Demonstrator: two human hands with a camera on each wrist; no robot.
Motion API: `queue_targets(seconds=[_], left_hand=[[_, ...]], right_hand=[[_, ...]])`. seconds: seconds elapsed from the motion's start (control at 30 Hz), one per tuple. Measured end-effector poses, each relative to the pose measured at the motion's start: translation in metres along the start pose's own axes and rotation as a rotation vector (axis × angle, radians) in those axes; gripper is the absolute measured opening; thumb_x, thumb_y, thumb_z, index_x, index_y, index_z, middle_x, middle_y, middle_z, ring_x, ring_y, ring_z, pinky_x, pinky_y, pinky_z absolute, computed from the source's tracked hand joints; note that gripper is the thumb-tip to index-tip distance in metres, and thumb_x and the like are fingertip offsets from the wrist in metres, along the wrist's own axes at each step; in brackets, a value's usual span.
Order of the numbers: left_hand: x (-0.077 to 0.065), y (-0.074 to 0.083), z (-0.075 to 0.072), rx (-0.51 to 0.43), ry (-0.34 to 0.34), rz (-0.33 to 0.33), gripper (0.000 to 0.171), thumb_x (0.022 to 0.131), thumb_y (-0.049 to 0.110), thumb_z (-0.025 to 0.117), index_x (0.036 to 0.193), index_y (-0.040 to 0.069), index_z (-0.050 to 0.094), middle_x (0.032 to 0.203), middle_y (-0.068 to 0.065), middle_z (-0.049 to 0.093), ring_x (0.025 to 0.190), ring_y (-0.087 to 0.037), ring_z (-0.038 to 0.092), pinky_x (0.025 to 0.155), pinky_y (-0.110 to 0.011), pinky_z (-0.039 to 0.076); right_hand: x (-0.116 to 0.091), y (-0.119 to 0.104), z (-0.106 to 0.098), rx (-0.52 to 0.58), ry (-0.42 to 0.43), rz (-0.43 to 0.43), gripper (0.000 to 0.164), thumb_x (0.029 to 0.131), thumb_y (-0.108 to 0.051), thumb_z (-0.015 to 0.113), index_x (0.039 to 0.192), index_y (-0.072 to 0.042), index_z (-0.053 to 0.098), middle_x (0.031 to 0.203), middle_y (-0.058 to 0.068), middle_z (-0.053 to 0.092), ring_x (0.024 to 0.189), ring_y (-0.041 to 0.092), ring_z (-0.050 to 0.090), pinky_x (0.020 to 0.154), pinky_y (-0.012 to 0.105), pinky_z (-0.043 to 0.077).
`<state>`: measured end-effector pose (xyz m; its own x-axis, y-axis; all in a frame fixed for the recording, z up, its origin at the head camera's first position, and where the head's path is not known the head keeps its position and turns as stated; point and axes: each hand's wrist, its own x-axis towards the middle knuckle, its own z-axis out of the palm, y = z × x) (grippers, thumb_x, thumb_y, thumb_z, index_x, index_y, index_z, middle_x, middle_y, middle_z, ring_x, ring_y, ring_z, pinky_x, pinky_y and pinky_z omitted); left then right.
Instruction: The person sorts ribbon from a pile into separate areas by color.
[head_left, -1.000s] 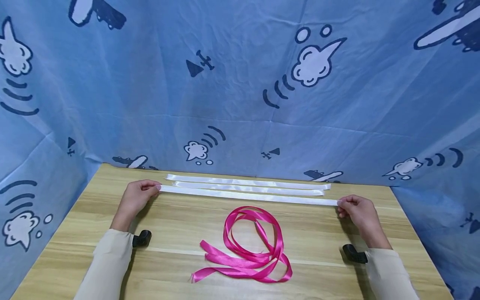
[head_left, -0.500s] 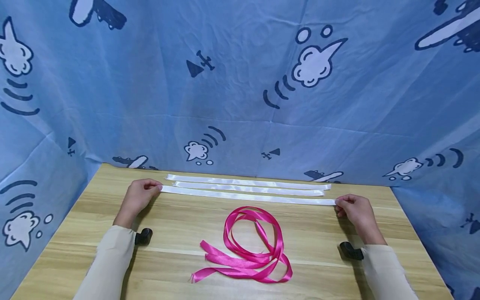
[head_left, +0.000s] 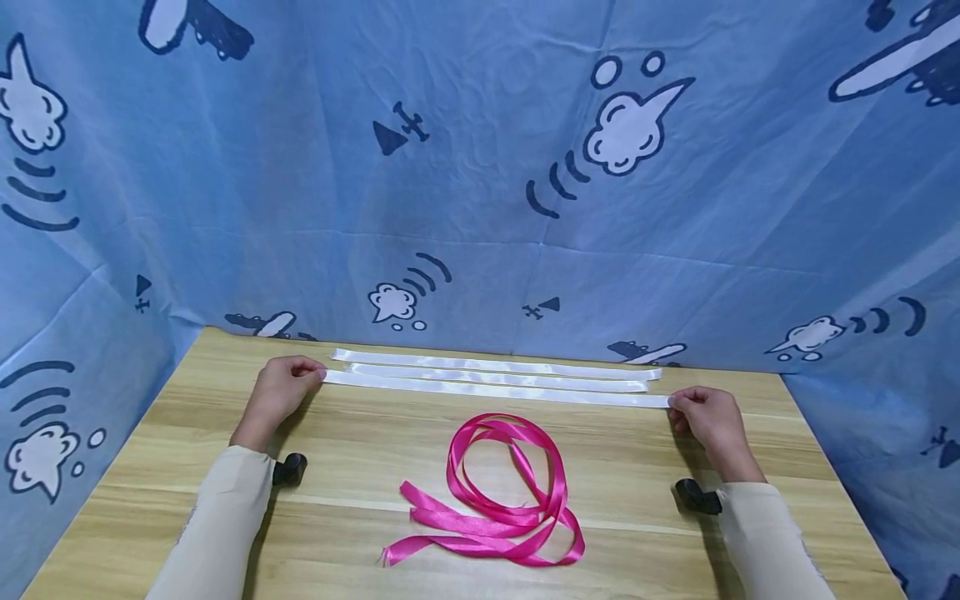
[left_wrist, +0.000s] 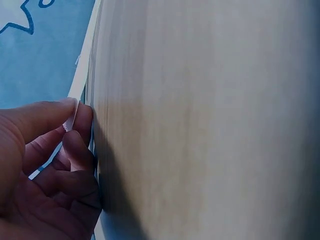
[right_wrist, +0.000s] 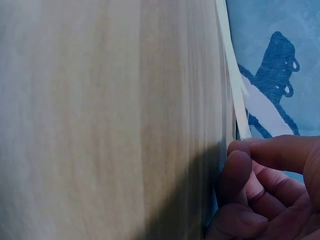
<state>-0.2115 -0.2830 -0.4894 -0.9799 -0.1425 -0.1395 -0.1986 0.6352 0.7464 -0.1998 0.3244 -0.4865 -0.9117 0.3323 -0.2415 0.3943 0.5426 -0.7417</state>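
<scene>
A white satin ribbon [head_left: 495, 390] stretches straight between both hands near the back of the table. My left hand [head_left: 281, 387] pinches its left end between thumb and fingers; the left wrist view shows the ribbon end [left_wrist: 75, 102] in that pinch. At the other end, my right hand [head_left: 708, 417] pinches the ribbon's right tip, the fingers [right_wrist: 239, 167] curled close in the right wrist view. Just behind it, two more white ribbons [head_left: 465, 362] lie roughly parallel to it. In front, a loosely coiled pink ribbon [head_left: 555, 475] rests on the table, its ends pointing left.
The wooden table [head_left: 360, 475] ends against a blue printed cloth [head_left: 480, 183] hanging at the back and both sides. A black wrist device [head_left: 291, 470] sticks out from the left sleeve, and a similar black device [head_left: 697, 497] from the right one.
Both hands have shifted slightly away from me and a little inward, carrying the held white ribbon closer to the two behind it. The pink ribbon has stayed in place.
</scene>
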Motion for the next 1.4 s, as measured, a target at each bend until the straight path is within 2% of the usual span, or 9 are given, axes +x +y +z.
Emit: queue_targets(seconds=[0.47,0.63,0.8,0.97,1.17,1.4], left_hand=[[-0.003,-0.001,-0.001,0.01,0.006,0.004,0.025,0.103,0.017,0.064,0.116,-0.002,0.073,0.112,-0.021,0.073,0.102,-0.031,0.064,0.084,-0.034,0.046],[-0.008,0.001,-0.008,0.033,0.043,0.033,0.032,0.103,0.019,0.065,0.125,-0.004,0.068,0.115,-0.023,0.07,0.104,-0.033,0.064,0.083,-0.034,0.047],[-0.012,0.01,-0.016,0.026,0.06,0.068,0.044,0.105,0.022,0.064,0.139,-0.005,0.059,0.124,-0.025,0.064,0.106,-0.035,0.061,0.079,-0.032,0.047],[-0.02,0.03,-0.016,0.028,0.065,0.115,0.041,0.104,0.022,0.065,0.137,-0.003,0.062,0.128,-0.024,0.064,0.103,-0.033,0.059,0.075,-0.033,0.047],[-0.027,0.056,-0.008,0.043,0.039,0.16,0.035,0.103,0.023,0.066,0.128,-0.001,0.068,0.12,-0.02,0.067,0.098,-0.03,0.059,0.074,-0.033,0.047],[-0.03,0.08,0.011,0.046,-0.016,0.254,0.029,0.101,0.021,0.07,0.121,0.0,0.072,0.112,-0.017,0.071,0.097,-0.028,0.06,0.075,-0.033,0.046]], right_hand=[[-0.004,0.003,-0.001,0.002,0.022,0.009,0.03,0.104,-0.013,0.056,0.122,0.01,0.063,0.08,0.002,0.068,0.068,0.012,0.06,0.06,0.026,0.054],[-0.006,0.004,-0.004,0.019,0.064,0.03,0.038,0.104,-0.02,0.059,0.13,0.008,0.059,0.083,0.003,0.068,0.066,0.012,0.06,0.059,0.027,0.053],[-0.012,0.004,-0.007,0.016,0.111,0.043,0.042,0.104,-0.026,0.061,0.132,0.005,0.057,0.083,0.003,0.066,0.066,0.012,0.061,0.06,0.026,0.051],[-0.023,-0.004,-0.009,-0.009,0.166,-0.033,0.039,0.103,-0.027,0.064,0.128,0.003,0.059,0.08,0.0,0.062,0.064,0.011,0.06,0.056,0.027,0.047],[-0.043,-0.028,-0.003,-0.043,0.236,-0.15,0.036,0.102,-0.022,0.068,0.125,0.004,0.062,0.09,0.009,0.062,0.06,0.009,0.057,0.052,0.024,0.046],[-0.061,-0.051,0.012,-0.097,0.242,-0.281,0.03,0.1,-0.019,0.072,0.12,0.002,0.066,0.093,0.012,0.063,0.074,0.01,0.051,0.057,0.023,0.042]])
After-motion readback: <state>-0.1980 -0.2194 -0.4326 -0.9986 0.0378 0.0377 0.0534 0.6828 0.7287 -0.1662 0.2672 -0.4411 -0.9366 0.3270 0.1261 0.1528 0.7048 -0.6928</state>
